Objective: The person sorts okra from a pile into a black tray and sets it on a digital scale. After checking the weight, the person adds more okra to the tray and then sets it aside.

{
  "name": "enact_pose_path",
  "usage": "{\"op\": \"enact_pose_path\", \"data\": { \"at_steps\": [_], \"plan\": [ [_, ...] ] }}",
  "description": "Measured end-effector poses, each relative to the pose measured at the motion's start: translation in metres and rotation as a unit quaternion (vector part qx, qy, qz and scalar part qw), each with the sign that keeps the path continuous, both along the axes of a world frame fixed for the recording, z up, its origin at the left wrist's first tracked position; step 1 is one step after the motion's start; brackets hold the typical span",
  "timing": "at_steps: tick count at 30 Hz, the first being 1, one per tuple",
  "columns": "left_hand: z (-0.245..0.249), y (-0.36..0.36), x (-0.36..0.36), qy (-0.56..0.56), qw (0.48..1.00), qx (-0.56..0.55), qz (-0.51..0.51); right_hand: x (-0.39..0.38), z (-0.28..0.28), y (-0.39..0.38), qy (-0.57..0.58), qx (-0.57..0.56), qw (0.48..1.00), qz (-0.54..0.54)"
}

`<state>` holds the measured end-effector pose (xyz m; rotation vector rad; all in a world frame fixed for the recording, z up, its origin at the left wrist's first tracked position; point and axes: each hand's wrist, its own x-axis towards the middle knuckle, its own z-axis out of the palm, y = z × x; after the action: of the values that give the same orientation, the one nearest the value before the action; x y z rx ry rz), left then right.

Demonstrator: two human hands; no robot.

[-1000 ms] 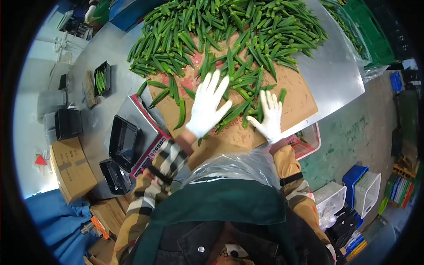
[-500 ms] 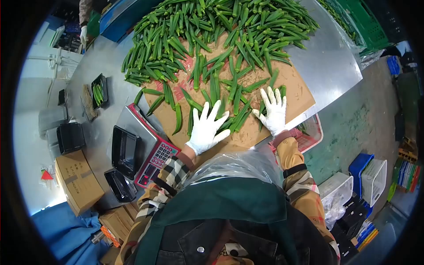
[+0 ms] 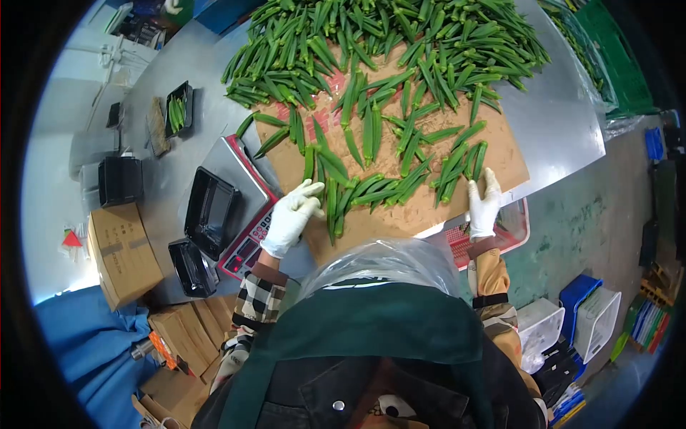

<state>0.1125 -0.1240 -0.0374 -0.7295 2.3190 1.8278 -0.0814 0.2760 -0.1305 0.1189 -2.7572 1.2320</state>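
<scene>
We are holding our gloved left hand (image 3: 289,220) half curled at the near left edge of the cardboard sheet (image 3: 507,161), just beside some loose okra pods (image 3: 331,207); whether it is touching or gripping any, we cannot tell. We are holding our gloved right hand (image 3: 484,206) open, thumb and fingers apart, near a small cluster of pods (image 3: 450,175) lying on the sheet's right side. Ahead of us the okra pile (image 3: 400,28) is covering the far end, while to our left a black tray (image 3: 211,207) is sitting on the scale (image 3: 250,239)
</scene>
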Motion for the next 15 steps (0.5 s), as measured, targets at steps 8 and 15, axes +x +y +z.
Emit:
{"op": "enact_pose_path", "data": {
  "at_steps": [8,15],
  "plan": [
    [0.022,-0.011,-0.001,0.032,0.953,0.109,0.280,-0.055,-0.012,-0.016,-0.079,0.034,0.995,-0.041],
    [-0.011,0.034,0.012,-0.071,0.973,0.087,0.200,-0.071,-0.011,0.009,-0.245,-0.275,0.926,-0.089]
  ]
}}
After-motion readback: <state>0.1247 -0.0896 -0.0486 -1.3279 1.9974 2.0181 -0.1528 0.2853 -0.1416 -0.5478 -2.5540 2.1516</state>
